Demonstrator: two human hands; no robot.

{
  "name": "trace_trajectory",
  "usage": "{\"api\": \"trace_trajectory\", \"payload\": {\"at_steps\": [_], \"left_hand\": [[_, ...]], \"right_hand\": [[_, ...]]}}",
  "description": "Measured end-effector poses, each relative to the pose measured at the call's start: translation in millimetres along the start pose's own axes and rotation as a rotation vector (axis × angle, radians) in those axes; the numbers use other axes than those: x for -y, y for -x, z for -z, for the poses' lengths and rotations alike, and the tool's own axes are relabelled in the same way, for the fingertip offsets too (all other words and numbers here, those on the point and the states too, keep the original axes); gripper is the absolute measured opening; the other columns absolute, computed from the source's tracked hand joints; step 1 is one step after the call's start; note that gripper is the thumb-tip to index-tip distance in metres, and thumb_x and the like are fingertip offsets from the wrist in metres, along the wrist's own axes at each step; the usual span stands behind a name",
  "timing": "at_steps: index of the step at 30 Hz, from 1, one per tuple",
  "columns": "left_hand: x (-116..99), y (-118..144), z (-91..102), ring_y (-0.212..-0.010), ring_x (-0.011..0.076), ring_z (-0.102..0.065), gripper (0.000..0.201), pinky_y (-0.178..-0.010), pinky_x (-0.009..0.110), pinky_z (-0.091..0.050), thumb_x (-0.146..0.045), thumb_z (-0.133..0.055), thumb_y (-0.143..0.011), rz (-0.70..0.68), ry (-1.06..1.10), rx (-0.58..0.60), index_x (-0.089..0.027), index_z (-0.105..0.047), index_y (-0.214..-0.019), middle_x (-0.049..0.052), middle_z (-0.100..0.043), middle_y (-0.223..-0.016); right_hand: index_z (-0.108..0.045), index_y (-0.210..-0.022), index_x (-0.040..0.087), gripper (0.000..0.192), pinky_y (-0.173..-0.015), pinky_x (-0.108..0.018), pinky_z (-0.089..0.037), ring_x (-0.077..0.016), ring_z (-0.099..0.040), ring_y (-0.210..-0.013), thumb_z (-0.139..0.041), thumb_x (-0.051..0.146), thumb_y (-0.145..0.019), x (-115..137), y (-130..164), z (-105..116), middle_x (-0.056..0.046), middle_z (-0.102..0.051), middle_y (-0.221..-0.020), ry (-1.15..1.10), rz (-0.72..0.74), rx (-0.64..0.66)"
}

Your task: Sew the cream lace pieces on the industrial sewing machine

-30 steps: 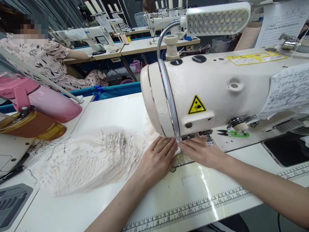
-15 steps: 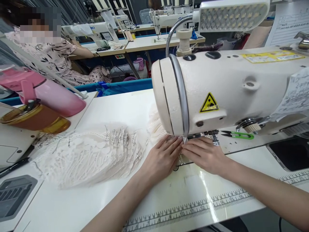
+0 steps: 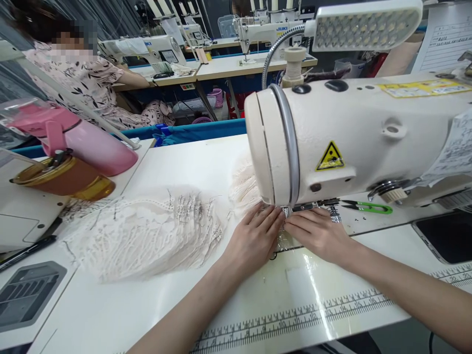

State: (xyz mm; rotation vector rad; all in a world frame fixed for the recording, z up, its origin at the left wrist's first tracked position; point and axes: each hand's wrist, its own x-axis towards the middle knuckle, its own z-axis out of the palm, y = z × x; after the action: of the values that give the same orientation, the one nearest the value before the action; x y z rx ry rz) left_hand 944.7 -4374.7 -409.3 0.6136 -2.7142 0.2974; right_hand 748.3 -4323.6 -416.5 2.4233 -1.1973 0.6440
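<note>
Left hand [image 3: 254, 238] and right hand [image 3: 319, 233], fingers extended, lie at pale fabric [image 3: 244, 192] under the sewing machine [image 3: 368, 137] — whether gripping, can't tell.

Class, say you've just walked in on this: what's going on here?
A person is working bare-handed at a white sewing machine. The left hand lies flat with its fingers on pale fabric by the machine head; the right hand is close beside it, its fingertips partly hidden. A heap of lacy material lies to the left, and green-handled snips lie beyond the right hand. Across the way, another person sits by a second machine.
</note>
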Motion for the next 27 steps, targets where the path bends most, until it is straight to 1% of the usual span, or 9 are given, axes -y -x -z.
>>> {"api": "trace_trajectory", "payload": {"at_steps": [4,8,12,14,17,20,22,27], "left_hand": [[-2.5,-1.2,-1.1,-0.115,0.0244,-0.058,0.035,-0.105,0.043,-0.041,-0.018,-0.044,-0.091,0.026,-0.019,-0.015,-0.009,-0.059,-0.121,0.009,-0.062,-0.124],[-4.7,-1.3,-2.2,-0.114,0.0247,-0.059,0.034,-0.103,0.043,-0.042,-0.02,-0.044,-0.091,0.044,-0.027,-0.026,-0.01,-0.06,-0.12,0.01,-0.063,-0.123],[-5.7,-1.1,-2.7,-0.115,0.025,-0.059,0.035,-0.103,0.043,-0.043,-0.019,-0.044,-0.091,0.059,-0.047,-0.024,-0.01,-0.06,-0.12,0.01,-0.062,-0.124],[-5.7,-1.1,-3.0,-0.115,0.0253,-0.058,0.035,-0.102,0.043,-0.043,-0.019,-0.044,-0.09,0.058,-0.056,-0.028,-0.01,-0.059,-0.121,0.01,-0.062,-0.124],[-5.7,-1.1,-3.1,-0.115,0.0256,-0.059,0.035,-0.102,0.043,-0.043,-0.019,-0.045,-0.09,0.054,-0.064,-0.033,-0.01,-0.059,-0.121,0.011,-0.062,-0.124],[-5.9,-1.0,-2.2,-0.115,0.0258,-0.058,0.036,-0.102,0.044,-0.043,-0.02,-0.046,-0.09,0.054,-0.058,-0.004,-0.011,-0.058,-0.123,0.011,-0.062,-0.124],[-6.2,-0.6,-1.3,-0.116,0.0258,-0.058,0.037,-0.102,0.044,-0.043,-0.02,-0.047,-0.089,0.059,-0.053,0.014,-0.012,-0.057,-0.124,0.011,-0.062,-0.125],[-6.3,-0.7,0.2,-0.116,0.0258,-0.058,0.037,-0.102,0.044,-0.042,-0.021,-0.047,-0.09,0.069,-0.046,0.024,-0.015,-0.057,-0.125,0.01,-0.062,-0.125]], "right_hand": [[-0.063,-0.093,0.016,0.025,-0.076,-0.028,-0.043,-0.0135,-0.06,-0.093,-0.043,0.002,-0.088,-0.8,0.8,-0.7,-0.001,-0.07,-0.095,0.004,-0.018,0.015],[-0.064,-0.094,0.017,0.028,-0.076,-0.027,-0.044,-0.0125,-0.061,-0.086,-0.044,-0.001,-0.086,-2.8,2.6,-3.4,0.0,-0.07,-0.097,0.015,-0.046,0.016],[-0.065,-0.094,0.019,0.025,-0.067,-0.026,-0.043,-0.0108,-0.061,-0.079,-0.048,0.003,-0.086,-6.6,4.6,-6.9,0.001,-0.07,-0.097,-0.044,-0.108,-0.012],[-0.066,-0.092,0.02,0.023,-0.062,-0.026,-0.041,-0.0098,-0.061,-0.074,-0.05,0.006,-0.087,-8.1,4.2,-6.3,0.002,-0.07,-0.096,-0.066,-0.14,-0.004],[-0.066,-0.09,0.021,0.022,-0.059,-0.028,-0.038,-0.0107,-0.06,-0.068,-0.049,0.008,-0.088,-8.9,1.3,-0.7,0.003,-0.07,-0.089,-0.016,-0.171,0.007],[-0.067,-0.091,0.022,0.03,-0.061,-0.029,-0.038,-0.0127,-0.06,-0.069,-0.042,0.007,-0.09,-8.2,-2.1,5.5,0.002,-0.07,-0.082,0.023,-0.17,-0.015],[-0.067,-0.09,0.022,0.034,-0.063,-0.03,-0.04,-0.0134,-0.06,-0.071,-0.037,0.005,-0.09,-8.0,-2.3,6.3,0.001,-0.07,-0.083,0.022,-0.184,-0.013],[-0.066,-0.097,0.026,0.036,-0.066,-0.031,-0.047,-0.0149,-0.06,-0.074,-0.035,0.009,-0.091,-10.0,3.4,-2.1,0.002,-0.07,-0.085,-0.033,-0.207,-0.055]]}}
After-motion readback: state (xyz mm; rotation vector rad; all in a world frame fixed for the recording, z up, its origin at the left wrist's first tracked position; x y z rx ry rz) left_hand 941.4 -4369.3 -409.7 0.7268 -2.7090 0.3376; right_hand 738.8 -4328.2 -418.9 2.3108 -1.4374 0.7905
